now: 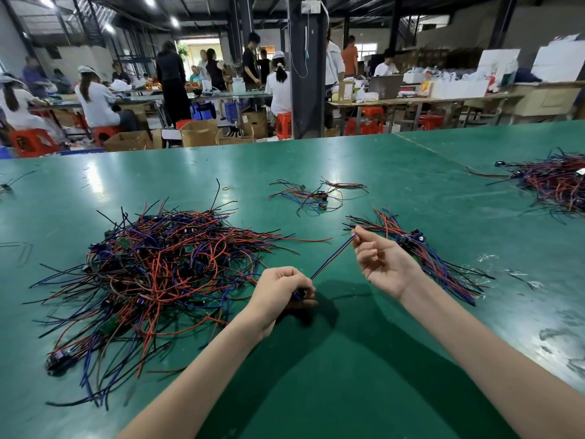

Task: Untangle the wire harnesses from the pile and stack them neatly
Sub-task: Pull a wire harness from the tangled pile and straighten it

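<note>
A big tangled pile of red, blue and black wire harnesses lies on the green table at the left. My left hand grips the connector end of one harness. Its blue and red wires run taut up to my right hand, which pinches the far tips. Behind my right hand lies a neat stack of aligned harnesses, connectors at the far end.
A small loose group of harnesses lies farther back at the centre. Another large tangle sits at the far right. A small yellow rubber band lies beyond the pile. People work at benches behind the table's far edge.
</note>
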### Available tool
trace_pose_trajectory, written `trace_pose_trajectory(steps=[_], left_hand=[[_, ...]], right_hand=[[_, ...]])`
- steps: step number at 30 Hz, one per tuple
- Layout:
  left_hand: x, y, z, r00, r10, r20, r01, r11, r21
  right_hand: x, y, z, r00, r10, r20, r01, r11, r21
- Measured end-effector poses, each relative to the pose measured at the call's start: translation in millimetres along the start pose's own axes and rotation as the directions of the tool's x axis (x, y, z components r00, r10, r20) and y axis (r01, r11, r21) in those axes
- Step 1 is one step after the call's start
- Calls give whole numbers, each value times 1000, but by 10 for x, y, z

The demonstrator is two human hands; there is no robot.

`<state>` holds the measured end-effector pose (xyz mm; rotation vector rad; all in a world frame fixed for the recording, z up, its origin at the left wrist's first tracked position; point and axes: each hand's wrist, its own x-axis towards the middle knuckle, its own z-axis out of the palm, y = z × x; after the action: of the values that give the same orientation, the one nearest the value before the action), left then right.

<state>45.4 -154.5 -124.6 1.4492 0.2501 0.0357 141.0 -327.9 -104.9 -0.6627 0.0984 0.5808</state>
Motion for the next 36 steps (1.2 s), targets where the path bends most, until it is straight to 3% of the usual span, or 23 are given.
trace_pose_trajectory(steps=[2,4,6,8,10,12,14,16,26,30,33,34,36], left_hand=[[-2,31,-17,1000,6,25,-6,999,-36],[-7,36,-13,998,18,61,-14,998,-59],[-18,28,23,995,25,97,-19,998,-62],[-18,20,58,993,36,112,-30,998,-55],[-20,21,59,994,39,100,-34,998,-53],[-24,11,40,996,36,83,-31,998,-58],[-35,-8,19,996,37,75,-32,997,-67],[-34,-18,4,996,42,73,-36,997,-75],[16,12,-10,996,37,84,-29,995,-98],[16,-5,-20,996,37,79,-28,994,-107],[19,-26,-38,997,30,71,-23,995,-93],[26,-28,-50,997,28,69,-22,996,-83],[43,-35,-80,998,15,59,-11,998,-62]], right_hand=[[87,-24,-55,977,-183,-108,157,963,-218],[172,-7,-130,910,-398,-118,292,816,-498],[224,36,-211,842,-538,-38,357,608,-709],[259,68,-255,755,-644,125,375,267,-888],[275,114,-252,656,-664,359,378,-123,-918],[265,187,-234,578,-596,558,384,-404,-830],[258,249,-221,567,-509,647,364,-551,-751],[262,268,-212,571,-458,681,336,-627,-703],[225,201,-170,581,-356,732,330,-719,-612],[223,193,-209,580,-394,713,341,-677,-652],[236,202,-227,593,-494,636,397,-508,-764],[244,189,-222,615,-552,563,402,-395,-826],[239,131,-193,709,-620,336,380,-66,-923]])
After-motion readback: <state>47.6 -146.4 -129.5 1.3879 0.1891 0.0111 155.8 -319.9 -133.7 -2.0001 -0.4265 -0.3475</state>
